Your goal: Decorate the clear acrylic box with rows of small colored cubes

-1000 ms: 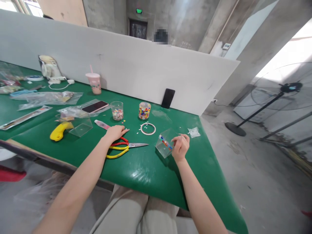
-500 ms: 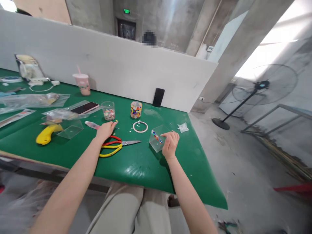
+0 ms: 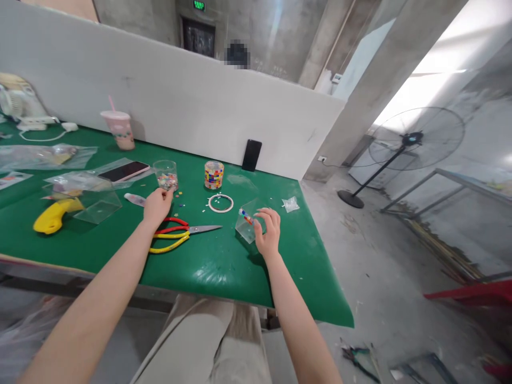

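Note:
My left hand is closed, its fingertips pinched just in front of a clear cup of small coloured mosaic tiles. Whatever the pinch holds is too small to make out. My right hand grips the right side of a clear plastic box, thumb in front and fingers curled behind. A short row of coloured tiles runs along the box. Below my left hand lie scissors with red handles and a yellow-handled tool. A white ring lies between the hands.
Behind the ring stands a tile-covered jar. Loose tiles dot the green table. To the left are a yellow tool, another clear box, a phone and a pink cup. A black phone leans on the white partition.
My left hand has moved back toward the tile cup. My right hand's fingers have lifted and spread somewhat at the box. The view has shifted, sliding the table scene left.

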Action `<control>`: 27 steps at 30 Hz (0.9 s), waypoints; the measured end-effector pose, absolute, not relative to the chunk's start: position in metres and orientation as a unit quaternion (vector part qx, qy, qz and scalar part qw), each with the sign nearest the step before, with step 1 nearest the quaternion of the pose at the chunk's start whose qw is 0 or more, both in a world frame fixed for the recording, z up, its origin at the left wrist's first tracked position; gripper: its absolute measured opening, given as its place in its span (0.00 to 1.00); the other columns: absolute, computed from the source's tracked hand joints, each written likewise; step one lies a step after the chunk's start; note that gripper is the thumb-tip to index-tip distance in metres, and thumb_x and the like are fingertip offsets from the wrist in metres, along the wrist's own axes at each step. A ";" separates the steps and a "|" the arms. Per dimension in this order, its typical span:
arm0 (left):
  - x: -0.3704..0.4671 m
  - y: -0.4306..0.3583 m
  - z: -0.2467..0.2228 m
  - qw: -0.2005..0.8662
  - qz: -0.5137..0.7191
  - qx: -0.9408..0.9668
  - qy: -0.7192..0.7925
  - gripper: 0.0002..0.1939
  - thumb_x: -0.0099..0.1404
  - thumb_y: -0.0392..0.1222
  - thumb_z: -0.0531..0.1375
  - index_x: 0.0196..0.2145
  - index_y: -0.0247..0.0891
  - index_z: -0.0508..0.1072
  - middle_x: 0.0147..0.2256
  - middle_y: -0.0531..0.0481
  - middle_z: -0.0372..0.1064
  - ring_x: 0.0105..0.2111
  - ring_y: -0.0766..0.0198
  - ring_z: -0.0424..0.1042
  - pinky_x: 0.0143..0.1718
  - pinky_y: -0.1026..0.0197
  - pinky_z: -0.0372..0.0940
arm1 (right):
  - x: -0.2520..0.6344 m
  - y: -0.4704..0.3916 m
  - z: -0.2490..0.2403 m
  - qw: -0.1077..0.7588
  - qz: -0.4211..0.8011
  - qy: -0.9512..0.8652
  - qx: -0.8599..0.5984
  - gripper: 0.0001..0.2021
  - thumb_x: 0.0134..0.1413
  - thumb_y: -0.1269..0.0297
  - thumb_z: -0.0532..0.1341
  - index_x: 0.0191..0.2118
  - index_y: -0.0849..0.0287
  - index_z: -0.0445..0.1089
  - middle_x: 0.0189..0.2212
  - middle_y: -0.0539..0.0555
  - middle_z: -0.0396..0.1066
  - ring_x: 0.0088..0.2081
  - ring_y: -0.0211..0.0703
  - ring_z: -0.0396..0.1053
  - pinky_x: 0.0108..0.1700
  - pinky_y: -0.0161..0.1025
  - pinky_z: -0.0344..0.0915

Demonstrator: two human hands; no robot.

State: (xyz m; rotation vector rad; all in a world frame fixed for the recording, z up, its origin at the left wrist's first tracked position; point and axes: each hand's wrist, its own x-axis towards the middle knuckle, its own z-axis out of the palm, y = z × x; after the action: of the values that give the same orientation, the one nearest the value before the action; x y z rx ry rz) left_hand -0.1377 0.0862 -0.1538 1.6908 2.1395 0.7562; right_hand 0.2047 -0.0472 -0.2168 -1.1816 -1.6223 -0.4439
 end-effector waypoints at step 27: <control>-0.148 0.082 -0.155 0.180 0.197 0.622 0.736 0.19 0.79 0.49 0.67 0.62 0.39 0.77 0.60 0.41 0.76 0.55 0.49 0.80 0.56 0.43 0.79 | 0.209 -0.034 -0.229 0.562 -0.202 -0.648 -0.473 0.19 0.74 0.54 0.68 0.63 0.57 0.75 0.60 0.60 0.77 0.56 0.54 0.79 0.58 0.57 0.80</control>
State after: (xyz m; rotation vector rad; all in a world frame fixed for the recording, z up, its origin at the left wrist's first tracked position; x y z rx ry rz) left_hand -0.1476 0.0817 -0.1552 1.7586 2.0796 0.5554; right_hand 0.2094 -0.0338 -0.2288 -1.1140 -1.5256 -0.4756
